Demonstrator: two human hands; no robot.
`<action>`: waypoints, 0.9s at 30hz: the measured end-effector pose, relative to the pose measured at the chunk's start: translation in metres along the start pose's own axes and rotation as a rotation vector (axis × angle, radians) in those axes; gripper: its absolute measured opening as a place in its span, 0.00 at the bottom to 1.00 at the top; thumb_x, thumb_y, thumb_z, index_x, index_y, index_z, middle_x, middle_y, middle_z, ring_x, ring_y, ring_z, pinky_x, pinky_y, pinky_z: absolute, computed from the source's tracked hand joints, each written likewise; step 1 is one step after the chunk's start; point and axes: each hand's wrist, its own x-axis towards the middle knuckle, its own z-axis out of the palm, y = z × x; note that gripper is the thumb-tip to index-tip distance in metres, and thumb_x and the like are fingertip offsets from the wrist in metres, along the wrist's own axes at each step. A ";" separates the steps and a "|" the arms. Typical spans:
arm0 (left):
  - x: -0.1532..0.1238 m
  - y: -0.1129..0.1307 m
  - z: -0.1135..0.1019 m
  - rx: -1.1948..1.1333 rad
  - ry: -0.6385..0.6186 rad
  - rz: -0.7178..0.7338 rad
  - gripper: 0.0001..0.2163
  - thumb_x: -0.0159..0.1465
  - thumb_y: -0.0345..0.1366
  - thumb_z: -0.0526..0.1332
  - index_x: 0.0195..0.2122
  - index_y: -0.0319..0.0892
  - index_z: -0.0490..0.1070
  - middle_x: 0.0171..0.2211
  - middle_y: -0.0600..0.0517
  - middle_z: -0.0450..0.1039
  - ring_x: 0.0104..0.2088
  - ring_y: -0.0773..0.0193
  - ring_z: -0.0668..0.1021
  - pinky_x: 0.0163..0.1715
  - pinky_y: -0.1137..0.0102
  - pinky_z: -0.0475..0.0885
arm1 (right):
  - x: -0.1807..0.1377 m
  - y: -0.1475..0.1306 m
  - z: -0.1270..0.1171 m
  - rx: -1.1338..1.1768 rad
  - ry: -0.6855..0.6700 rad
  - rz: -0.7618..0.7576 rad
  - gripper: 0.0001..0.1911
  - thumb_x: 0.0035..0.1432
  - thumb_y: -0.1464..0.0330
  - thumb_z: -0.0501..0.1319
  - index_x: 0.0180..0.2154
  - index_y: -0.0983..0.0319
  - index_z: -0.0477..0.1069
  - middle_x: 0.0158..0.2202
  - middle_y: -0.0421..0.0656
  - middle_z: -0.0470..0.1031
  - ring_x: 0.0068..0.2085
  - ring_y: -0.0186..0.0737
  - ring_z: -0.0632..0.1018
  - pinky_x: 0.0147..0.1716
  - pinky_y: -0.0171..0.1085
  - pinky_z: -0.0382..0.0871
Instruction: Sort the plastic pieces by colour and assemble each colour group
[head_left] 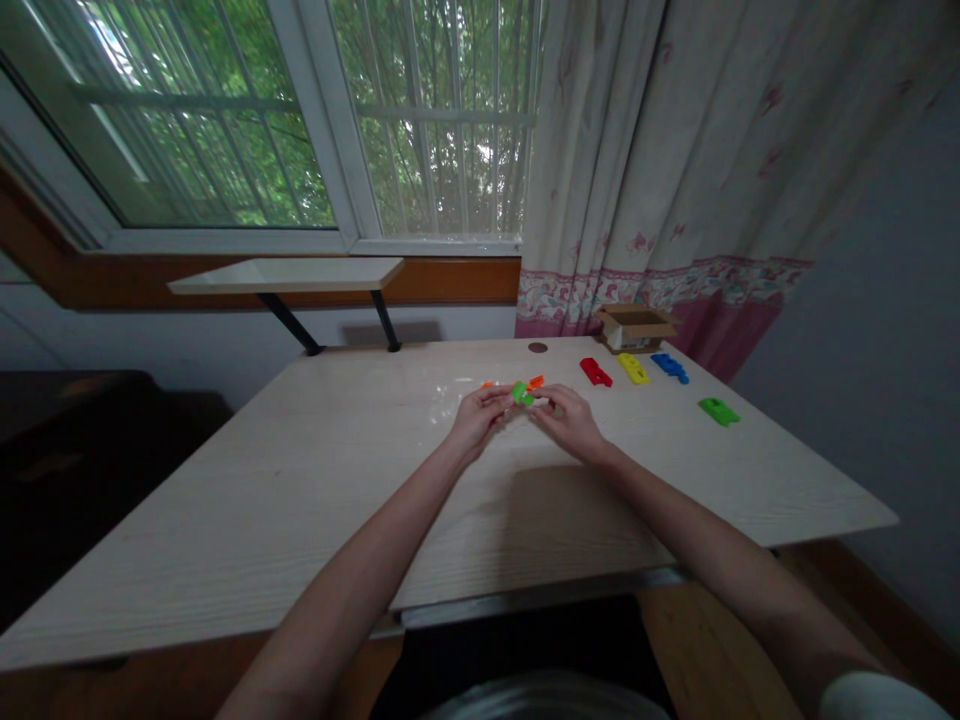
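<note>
My left hand (478,418) and my right hand (568,420) meet above the middle of the table. Between their fingertips is a small bright green plastic piece (520,392); its exact kind is too small to make out. The left fingers are closed on its left side, and the right thumb and fingertips pinch at its right side. Just behind the hands lies an orange plastic piece (535,382). Another bit of orange (487,384) shows past the left fingers, mostly hidden. A shiny clear patch (448,398), perhaps plastic film, lies left of my left hand.
Along the right side of the pale wooden table (337,500) lie a red piece (596,372), a yellow piece (634,369), a blue piece (670,368) and a green piece (718,411). An open cardboard box (636,328) stands at the back right. A raised shelf (292,274) stands at the back left.
</note>
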 end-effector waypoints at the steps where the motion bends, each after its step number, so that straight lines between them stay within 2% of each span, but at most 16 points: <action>1: 0.000 0.000 0.000 0.005 0.001 -0.002 0.17 0.39 0.37 0.72 0.31 0.37 0.77 0.22 0.53 0.73 0.16 0.78 0.62 0.16 0.78 0.54 | 0.000 0.001 0.000 -0.005 -0.003 0.002 0.13 0.54 0.62 0.62 0.42 0.59 0.73 0.38 0.46 0.77 0.30 0.37 0.73 0.39 0.41 0.66; 6: 0.001 -0.001 0.000 0.031 0.018 -0.007 0.17 0.40 0.38 0.72 0.32 0.37 0.77 0.22 0.53 0.73 0.16 0.77 0.62 0.17 0.77 0.54 | -0.001 0.006 0.000 -0.010 0.003 0.033 0.22 0.53 0.63 0.62 0.52 0.57 0.67 0.41 0.45 0.76 0.32 0.37 0.73 0.41 0.41 0.67; 10: -0.001 0.000 0.001 0.042 0.002 -0.018 0.17 0.40 0.37 0.72 0.32 0.37 0.77 0.22 0.52 0.73 0.17 0.77 0.63 0.17 0.77 0.54 | -0.001 0.006 0.000 -0.005 0.001 0.029 0.23 0.55 0.64 0.61 0.53 0.56 0.66 0.44 0.45 0.75 0.33 0.38 0.73 0.42 0.43 0.67; 13: -0.002 0.001 0.002 0.031 -0.013 -0.032 0.17 0.39 0.37 0.72 0.31 0.38 0.76 0.22 0.53 0.73 0.18 0.75 0.65 0.17 0.77 0.55 | 0.000 0.005 0.000 0.000 0.013 0.034 0.20 0.56 0.64 0.60 0.51 0.56 0.68 0.44 0.46 0.75 0.32 0.38 0.73 0.41 0.43 0.68; 18: -0.003 0.000 0.002 0.011 -0.042 -0.024 0.17 0.38 0.37 0.73 0.30 0.39 0.75 0.21 0.55 0.70 0.17 0.76 0.64 0.16 0.78 0.55 | 0.001 0.003 -0.001 0.047 0.023 0.010 0.12 0.56 0.64 0.60 0.42 0.57 0.73 0.38 0.45 0.77 0.30 0.38 0.73 0.38 0.41 0.68; 27: -0.001 -0.004 -0.001 -0.037 -0.087 -0.054 0.19 0.42 0.39 0.72 0.35 0.38 0.75 0.20 0.56 0.69 0.15 0.78 0.62 0.15 0.78 0.52 | 0.002 -0.001 -0.001 0.071 0.069 -0.016 0.09 0.55 0.66 0.60 0.39 0.58 0.74 0.37 0.44 0.76 0.30 0.37 0.72 0.35 0.39 0.68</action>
